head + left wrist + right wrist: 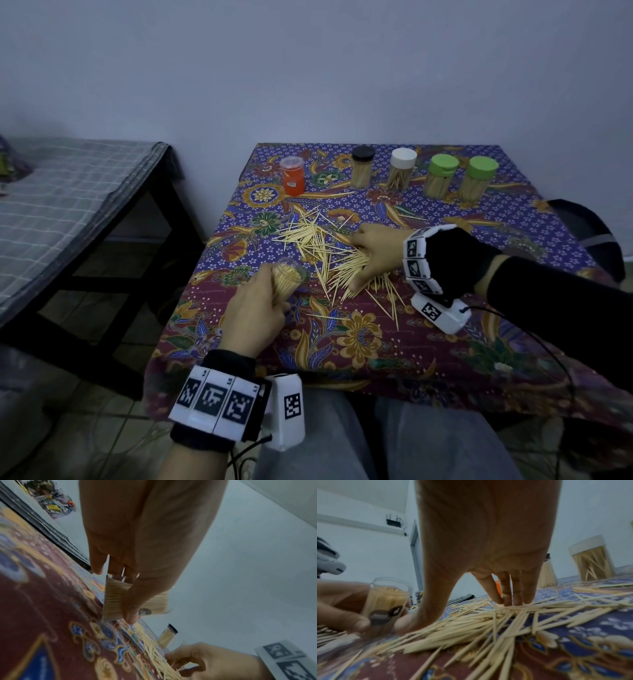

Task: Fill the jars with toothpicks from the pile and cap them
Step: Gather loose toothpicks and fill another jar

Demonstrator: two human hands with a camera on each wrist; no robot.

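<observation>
A clear uncapped jar packed with toothpicks is tilted in my left hand, whose fingers and thumb curl round it just above the cloth. To its right lies the loose toothpick pile. My right hand rests on the pile with straight fingers and thumb spread wide, a bunch of toothpicks lying between them. In the right wrist view the fingertips press on the pile, and the jar is at the left.
Along the table's far edge stand an orange jar, a black-capped jar, a white-capped jar and two green-capped jars. A patterned cloth covers the table. A low bench stands left, a dark chair right.
</observation>
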